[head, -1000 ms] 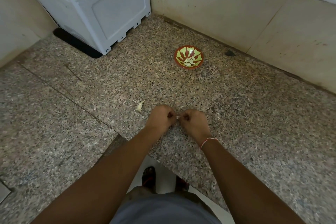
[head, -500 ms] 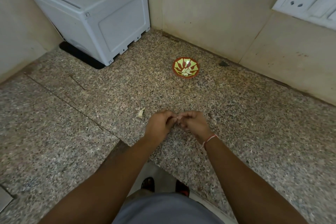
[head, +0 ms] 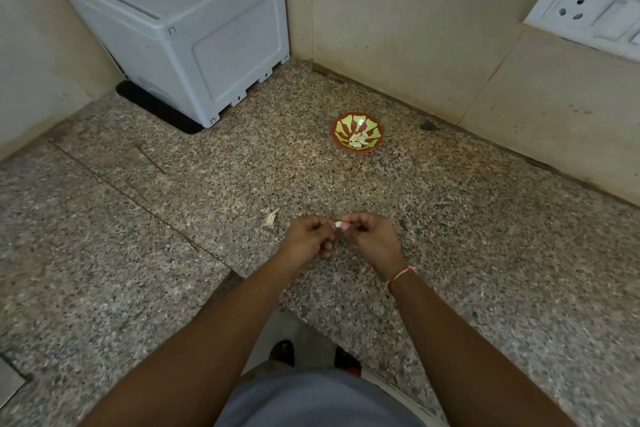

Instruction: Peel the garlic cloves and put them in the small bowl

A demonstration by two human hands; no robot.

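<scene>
A small red bowl (head: 357, 135) with a green pattern stands on the granite counter (head: 485, 236) near the back wall, with several peeled pale cloves inside. In front of it my two hands meet over the counter. A small white garlic clove (head: 338, 225) shows between them, pinched by the fingertips of my right hand (head: 372, 237). My left hand (head: 309, 237) is curled right beside it, its fingertips at the clove. A scrap of garlic skin (head: 272, 217) lies on the counter just left of my left hand.
A grey plastic box (head: 187, 31) stands in the back left corner. A white socket and switch plate (head: 588, 12) is on the right wall. The counter's front edge has a notch near my body, with my feet below.
The view has tilted up, so bowl and hands sit lower in frame. My hands have parted slightly and the white clove now shows between the fingertips.
</scene>
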